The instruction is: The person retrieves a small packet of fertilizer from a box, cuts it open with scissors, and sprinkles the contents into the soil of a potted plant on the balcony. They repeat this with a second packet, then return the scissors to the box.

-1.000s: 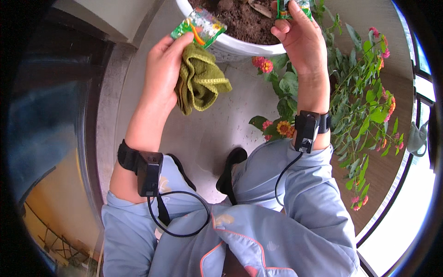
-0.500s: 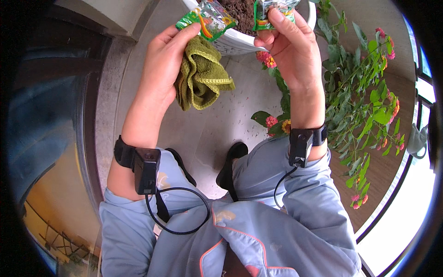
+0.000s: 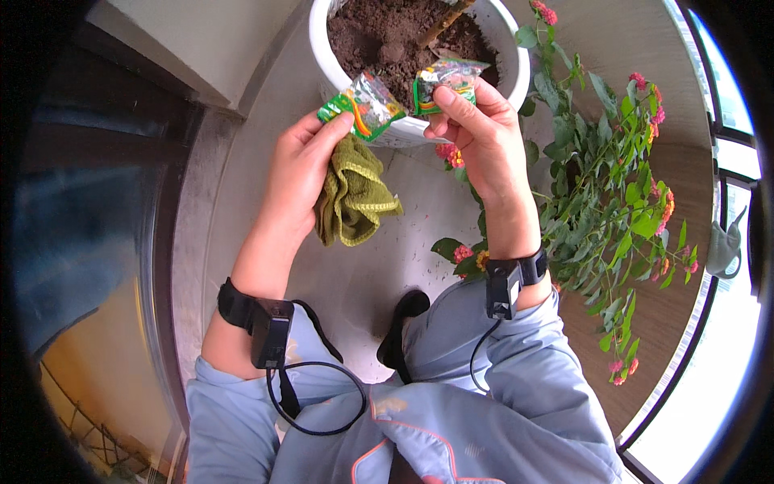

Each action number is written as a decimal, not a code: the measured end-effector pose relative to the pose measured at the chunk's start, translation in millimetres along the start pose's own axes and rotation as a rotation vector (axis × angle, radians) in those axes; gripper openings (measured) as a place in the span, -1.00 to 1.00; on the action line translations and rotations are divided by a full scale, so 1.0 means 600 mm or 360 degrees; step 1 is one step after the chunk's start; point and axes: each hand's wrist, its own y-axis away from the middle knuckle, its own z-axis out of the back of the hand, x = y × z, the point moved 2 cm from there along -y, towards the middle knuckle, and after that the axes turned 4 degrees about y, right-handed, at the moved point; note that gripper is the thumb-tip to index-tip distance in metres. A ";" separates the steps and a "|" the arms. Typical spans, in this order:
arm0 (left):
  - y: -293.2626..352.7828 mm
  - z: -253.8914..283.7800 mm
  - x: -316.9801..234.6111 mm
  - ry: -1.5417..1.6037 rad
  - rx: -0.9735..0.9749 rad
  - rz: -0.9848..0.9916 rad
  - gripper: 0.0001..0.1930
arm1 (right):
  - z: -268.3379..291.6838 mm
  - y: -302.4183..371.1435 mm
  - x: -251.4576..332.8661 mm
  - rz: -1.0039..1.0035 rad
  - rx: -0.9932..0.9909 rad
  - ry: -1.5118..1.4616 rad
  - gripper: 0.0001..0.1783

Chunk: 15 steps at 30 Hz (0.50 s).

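Observation:
My left hand [image 3: 300,173] grips a green seed packet [image 3: 362,105] between thumb and fingers and also holds a crumpled olive-green cloth [image 3: 351,194] against the palm. My right hand [image 3: 476,129] pinches a second small colourful packet [image 3: 448,81] by its lower edge. Both packets are held up just in front of a white round planter [image 3: 339,77] filled with dark soil [image 3: 395,36]. A brown wooden handle [image 3: 446,16] sticks out of the soil at the pot's far side.
A flowering plant [image 3: 613,202] with green leaves and pink-orange blooms lies on the floor to the right. The grey concrete floor [image 3: 379,274] lies under me, my black shoe [image 3: 403,319] on it. A wall and dark frame run along the left. Windows curve on the right.
Both hands have come down and toward me with their packets, and the planter with its soil now shows fully. The two packets are held closer together.

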 end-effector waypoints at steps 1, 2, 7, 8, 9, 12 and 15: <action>0.000 0.000 0.000 -0.0015 -0.0027 0.0029 -0.82 | 0.005 -0.001 -0.001 -0.0024 -0.0058 0.0031 -0.86; 0.001 -0.001 0.000 -0.0010 -0.0037 0.0013 -0.82 | 0.009 -0.005 0.000 0.0064 -0.0053 -0.0046 -0.87; 0.004 0.002 -0.004 0.0025 -0.0022 0.0004 -0.81 | 0.060 -0.018 0.015 0.0180 -0.0377 -0.0062 -0.84; 0.005 0.003 -0.004 0.0017 -0.0025 0.0003 -0.81 | 0.063 -0.019 0.015 0.0200 -0.0321 -0.0100 -0.84; 0.006 0.003 -0.004 0.0010 -0.0028 0.0001 -0.81 | 0.067 -0.019 0.014 0.0142 -0.0407 -0.0107 -0.85; 0.004 0.001 0.001 0.0006 0.0012 -0.0031 -0.80 | 0.052 -0.015 0.008 0.0108 -0.0229 -0.0254 -0.89; 0.003 -0.005 0.008 -0.0066 0.0110 -0.0120 -0.81 | 0.024 -0.008 0.006 0.0013 -0.0013 -0.0358 -0.87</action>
